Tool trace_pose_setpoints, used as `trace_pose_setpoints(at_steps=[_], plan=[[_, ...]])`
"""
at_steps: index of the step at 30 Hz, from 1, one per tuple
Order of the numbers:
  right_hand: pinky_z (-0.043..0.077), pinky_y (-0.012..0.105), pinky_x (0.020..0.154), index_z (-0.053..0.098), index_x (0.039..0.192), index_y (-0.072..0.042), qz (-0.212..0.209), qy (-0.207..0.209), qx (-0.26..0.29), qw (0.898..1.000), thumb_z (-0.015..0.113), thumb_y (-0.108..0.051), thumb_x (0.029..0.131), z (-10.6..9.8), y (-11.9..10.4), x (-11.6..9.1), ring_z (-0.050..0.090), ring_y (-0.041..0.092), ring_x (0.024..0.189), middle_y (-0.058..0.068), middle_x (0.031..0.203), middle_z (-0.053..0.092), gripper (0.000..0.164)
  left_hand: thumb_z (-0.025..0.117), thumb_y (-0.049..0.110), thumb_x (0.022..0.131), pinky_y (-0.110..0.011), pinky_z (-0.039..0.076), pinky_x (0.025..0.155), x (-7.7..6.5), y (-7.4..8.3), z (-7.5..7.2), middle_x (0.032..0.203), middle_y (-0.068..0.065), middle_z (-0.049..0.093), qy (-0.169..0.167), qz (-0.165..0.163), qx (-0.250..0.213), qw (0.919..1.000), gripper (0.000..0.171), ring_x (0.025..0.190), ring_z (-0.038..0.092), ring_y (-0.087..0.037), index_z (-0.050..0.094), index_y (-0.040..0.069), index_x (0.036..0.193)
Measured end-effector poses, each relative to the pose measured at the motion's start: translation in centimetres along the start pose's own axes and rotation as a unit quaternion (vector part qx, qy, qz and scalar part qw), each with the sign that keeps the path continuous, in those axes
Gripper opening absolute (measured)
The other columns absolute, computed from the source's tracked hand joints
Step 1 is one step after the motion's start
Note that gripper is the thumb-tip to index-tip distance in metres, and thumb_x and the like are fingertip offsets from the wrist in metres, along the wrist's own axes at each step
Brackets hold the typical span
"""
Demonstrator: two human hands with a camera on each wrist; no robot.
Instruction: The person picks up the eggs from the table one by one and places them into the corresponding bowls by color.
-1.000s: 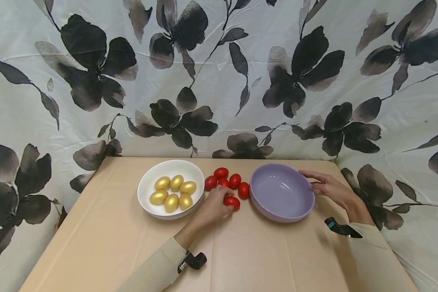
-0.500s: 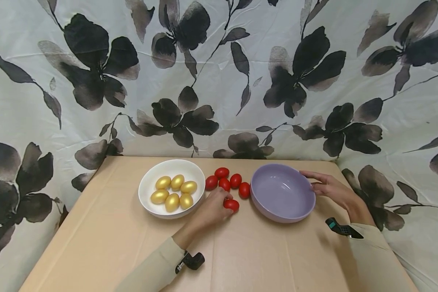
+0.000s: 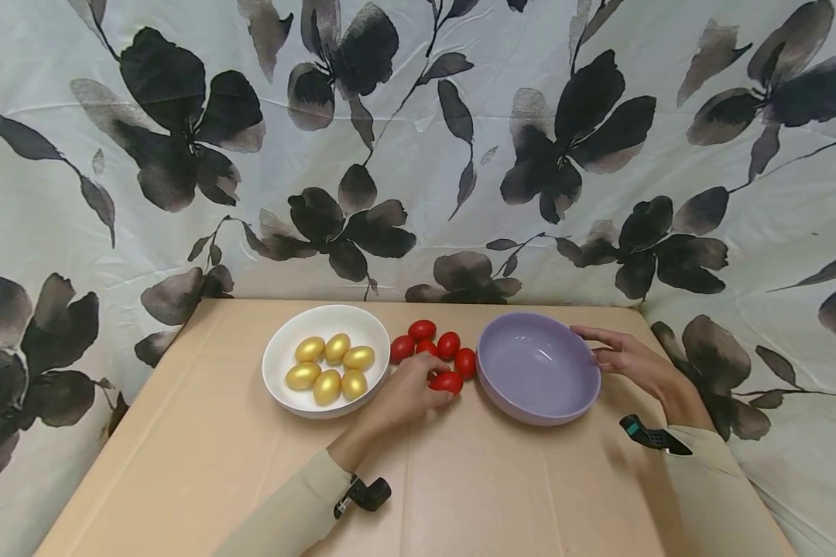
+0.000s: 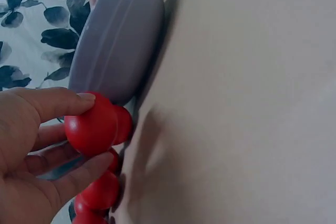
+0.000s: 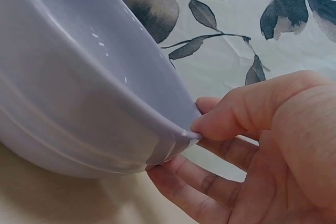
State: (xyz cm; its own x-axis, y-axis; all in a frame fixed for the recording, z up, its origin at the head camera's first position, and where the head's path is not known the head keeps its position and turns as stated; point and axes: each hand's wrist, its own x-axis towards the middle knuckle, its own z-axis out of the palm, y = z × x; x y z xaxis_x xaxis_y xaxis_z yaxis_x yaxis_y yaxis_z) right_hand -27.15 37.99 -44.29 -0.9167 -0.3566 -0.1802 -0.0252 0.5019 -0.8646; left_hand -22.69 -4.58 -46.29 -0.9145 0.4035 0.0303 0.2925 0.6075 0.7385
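My left hand [image 3: 407,391] pinches a red egg [image 4: 90,127] between thumb and fingers, shown near in the left wrist view. In the head view that egg lies between the white bowl [image 3: 272,363] and the purple bowl [image 3: 538,363]. Just beyond it several more red eggs [image 3: 448,345] cluster on the table, partly hidden by the hand. With thumb and fingers my right hand [image 5: 268,145] grips the rim of the purple bowl at its right side. No eggs lie inside the purple bowl.
Several golden eggs [image 3: 327,387] lie in the white bowl. A tan table [image 3: 474,495] carries everything, and a floral cloth [image 3: 460,155] hangs right behind its far edge. Each sleeve bears a small black wrist camera [image 3: 371,493].
My left hand has moved the pinched red egg slightly away and to the right, closer to the cluster. My right hand stays at the purple bowl's rim.
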Motion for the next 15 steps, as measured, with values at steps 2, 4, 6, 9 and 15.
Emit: trace_pose_setpoints(at_steps=[2, 4, 6, 9, 15], plan=[[0.052, 0.045, 0.103, 0.039, 0.157, -0.011, 0.002, 0.001, 0.001, 1.000, 0.056, -0.014, 0.102, 0.1, 0.0, -0.1, 0.045, 0.045, 0.139, 0.018, 0.163, 0.031, 0.058, 0.081, 0.024, 0.086, -0.028, 0.057, 0.085, 0.0, 0.2, -0.2, 0.116, 0.002, 0.065, 0.006, 0.015, -0.010, 0.9998, 0.043, 0.100, 0.060, -0.016, 0.069, 0.012, 0.126], [0.052, 0.046, 0.103, 0.038, 0.157, -0.010, 0.000, 0.000, -0.002, 1.000, 0.056, -0.014, 0.102, 0.2, -0.1, -0.3, 0.045, 0.045, 0.139, 0.020, 0.163, 0.031, 0.058, 0.081, 0.024, 0.086, -0.032, 0.057, 0.091, 0.2, 0.4, -0.4, 0.119, 0.001, 0.065, 0.015, 0.033, -0.016, 0.9992, 0.043, 0.104, 0.061, -0.018, 0.069, 0.011, 0.126], [0.053, 0.042, 0.102, 0.038, 0.157, -0.009, -0.001, -0.001, -0.006, 1.000, 0.057, -0.014, 0.102, 0.2, -0.3, -0.5, 0.047, 0.043, 0.137, 0.021, 0.163, 0.030, 0.058, 0.082, 0.023, 0.086, -0.034, 0.056, 0.097, 0.5, 0.6, -0.4, 0.125, -0.002, 0.065, 0.026, 0.050, -0.019, 0.9982, 0.044, 0.114, 0.060, -0.020, 0.069, 0.011, 0.126], [0.053, 0.041, 0.101, 0.039, 0.156, -0.010, 0.004, 0.004, -0.007, 1.000, 0.058, -0.015, 0.101, 0.3, -0.5, -0.8, 0.050, 0.040, 0.136, 0.021, 0.162, 0.031, 0.058, 0.083, 0.023, 0.085, -0.037, 0.057, 0.096, 0.8, 1.0, -0.4, 0.128, -0.003, 0.065, 0.037, 0.068, -0.039, 0.9962, 0.046, 0.116, 0.059, -0.022, 0.068, 0.013, 0.128], [0.051, 0.050, 0.103, 0.039, 0.156, -0.009, 0.004, 0.005, 0.000, 1.000, 0.057, -0.015, 0.102, 0.7, -0.9, -1.3, 0.047, 0.046, 0.137, 0.020, 0.163, 0.031, 0.058, 0.082, 0.017, 0.086, -0.035, 0.059, 0.091, 1.5, 2.0, -0.2, 0.120, 0.001, 0.065, 0.053, 0.096, -0.111, 0.9878, 0.042, 0.109, 0.063, -0.016, 0.069, 0.015, 0.126]])
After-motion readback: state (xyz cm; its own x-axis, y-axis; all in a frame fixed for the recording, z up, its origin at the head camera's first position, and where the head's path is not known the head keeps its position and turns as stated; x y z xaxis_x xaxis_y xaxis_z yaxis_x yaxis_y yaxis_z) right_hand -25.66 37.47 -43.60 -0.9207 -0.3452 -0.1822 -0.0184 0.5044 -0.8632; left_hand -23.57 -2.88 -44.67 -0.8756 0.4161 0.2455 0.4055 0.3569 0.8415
